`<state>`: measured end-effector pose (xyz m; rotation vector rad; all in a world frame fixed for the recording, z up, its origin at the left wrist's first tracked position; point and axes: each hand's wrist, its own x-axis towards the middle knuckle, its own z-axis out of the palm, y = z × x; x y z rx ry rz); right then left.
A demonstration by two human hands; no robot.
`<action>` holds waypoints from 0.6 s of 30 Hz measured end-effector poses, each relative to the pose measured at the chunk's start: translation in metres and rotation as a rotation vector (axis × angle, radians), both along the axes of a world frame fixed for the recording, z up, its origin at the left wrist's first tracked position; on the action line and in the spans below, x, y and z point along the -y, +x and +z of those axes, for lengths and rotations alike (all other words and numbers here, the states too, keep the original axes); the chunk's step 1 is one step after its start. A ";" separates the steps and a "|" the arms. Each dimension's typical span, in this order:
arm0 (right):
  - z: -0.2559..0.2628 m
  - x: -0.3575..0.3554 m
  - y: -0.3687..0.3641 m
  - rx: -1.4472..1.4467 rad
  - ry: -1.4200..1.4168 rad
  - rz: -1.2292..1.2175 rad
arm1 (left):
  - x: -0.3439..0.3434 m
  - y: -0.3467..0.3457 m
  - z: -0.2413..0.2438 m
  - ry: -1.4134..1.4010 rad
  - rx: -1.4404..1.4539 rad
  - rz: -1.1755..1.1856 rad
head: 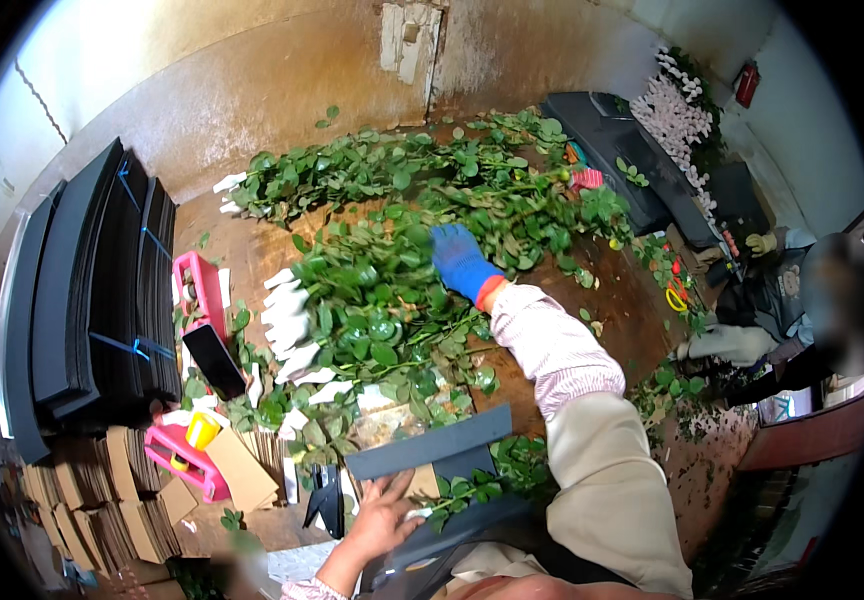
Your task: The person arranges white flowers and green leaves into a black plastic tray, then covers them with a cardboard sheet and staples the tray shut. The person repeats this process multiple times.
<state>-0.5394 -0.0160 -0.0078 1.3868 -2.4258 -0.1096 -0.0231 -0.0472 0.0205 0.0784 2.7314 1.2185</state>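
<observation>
My right hand point(462, 259), in a blue knitted glove with a red cuff, reaches into leafy rose stems point(379, 300) at the middle of the wooden table; its fingertips are partly lost among the leaves. White sleeves point(283, 319) cover the flower ends at the left of these stems. Bare, my left hand point(383, 510) lies at the near edge by a dark grey strip point(432, 442), a brown cardboard piece point(424, 481) and a stem with a white-wrapped end point(418, 514). Whether its fingers grip any of these is unclear. A black stapler point(327, 499) is just left of it.
Bundled dark sheets point(79, 300) stand at the left above stacked cardboard pieces point(102, 499). Pink tape dispensers point(203, 289) and a phone point(214, 360) lie nearby. More stems point(372, 169) line the back. At the right are yellow-handled scissors point(676, 296) and a person point(784, 292) wearing gloves.
</observation>
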 end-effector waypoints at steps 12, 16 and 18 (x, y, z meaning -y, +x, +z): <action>0.138 0.006 0.033 0.076 0.102 -0.004 | 0.007 -0.007 0.008 0.045 0.031 0.060; 0.124 -0.051 0.036 -0.301 -0.119 -0.041 | 0.006 -0.012 0.002 0.030 0.005 0.034; 0.111 -0.080 0.045 -0.122 -0.026 -0.030 | 0.006 -0.008 0.003 0.022 -0.029 0.020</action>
